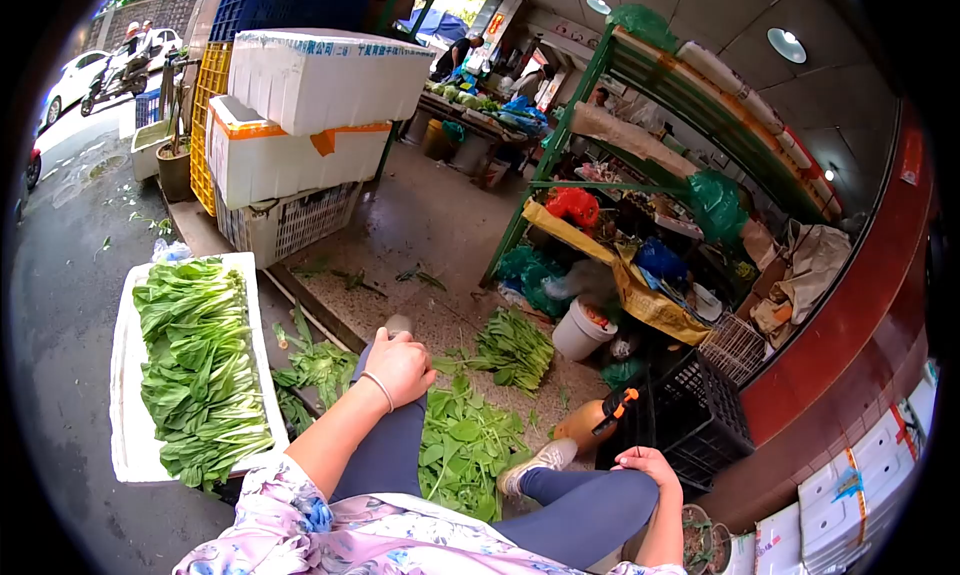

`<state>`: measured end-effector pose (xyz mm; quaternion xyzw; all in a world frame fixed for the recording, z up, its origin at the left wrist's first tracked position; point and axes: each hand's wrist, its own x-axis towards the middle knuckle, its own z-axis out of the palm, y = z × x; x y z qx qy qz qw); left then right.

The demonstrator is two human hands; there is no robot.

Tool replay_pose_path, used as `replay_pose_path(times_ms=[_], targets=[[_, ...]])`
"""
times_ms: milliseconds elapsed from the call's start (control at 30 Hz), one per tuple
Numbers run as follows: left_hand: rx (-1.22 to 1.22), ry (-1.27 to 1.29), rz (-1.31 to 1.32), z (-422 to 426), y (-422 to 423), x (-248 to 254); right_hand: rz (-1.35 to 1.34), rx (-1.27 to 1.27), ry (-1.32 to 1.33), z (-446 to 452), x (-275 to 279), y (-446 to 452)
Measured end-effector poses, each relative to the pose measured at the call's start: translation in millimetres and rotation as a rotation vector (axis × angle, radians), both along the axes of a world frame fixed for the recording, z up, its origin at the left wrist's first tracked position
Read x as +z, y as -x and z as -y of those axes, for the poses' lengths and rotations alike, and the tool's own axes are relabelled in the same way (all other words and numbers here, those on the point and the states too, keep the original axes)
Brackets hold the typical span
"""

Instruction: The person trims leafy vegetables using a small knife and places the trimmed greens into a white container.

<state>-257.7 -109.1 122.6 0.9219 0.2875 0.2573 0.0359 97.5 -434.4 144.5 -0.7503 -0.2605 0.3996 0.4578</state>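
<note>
My left hand (400,368) rests on my left knee, its fingers curled in and nothing visible in them. My right hand (648,464) lies on my right knee with the fingers bent together; I see nothing held there either. To my left, leafy greens (200,365) lie in rows, stems to the right, on a white foam tray (263,390). Between my feet spreads a pile of loose green leaves (465,440). Beyond it a bunch of greens (513,350) lies on the floor, and more greens (325,368) lie beside the tray.
Foam boxes (320,85) are stacked on a plastic crate (300,225) ahead left. At right stand a white bucket (583,332), an orange-brown sprayer bottle (582,425), a black crate (705,415) and a green metal shelf (545,190). A raised step edge (315,315) runs past the tray.
</note>
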Motion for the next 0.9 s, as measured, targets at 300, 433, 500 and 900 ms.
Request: replay_pose_path(times_ms=[300, 433, 500, 900], targets=[[-0.003, -0.004, 0.009, -19, -46, -36, 0.067, 0.143, 0.090, -61, -24, -25], [-0.097, 0.085, -0.210, -29, -58, -17, -0.050, 0.262, 0.249, -100, -37, -42], [-0.172, 0.135, -0.319, -46, -71, -10, -0.046, 0.415, 0.452, -127, -32, -51], [-0.307, 0.855, 0.372, -31, -8, -131, 0.714, 0.468, 0.578, -277, -178, -156]])
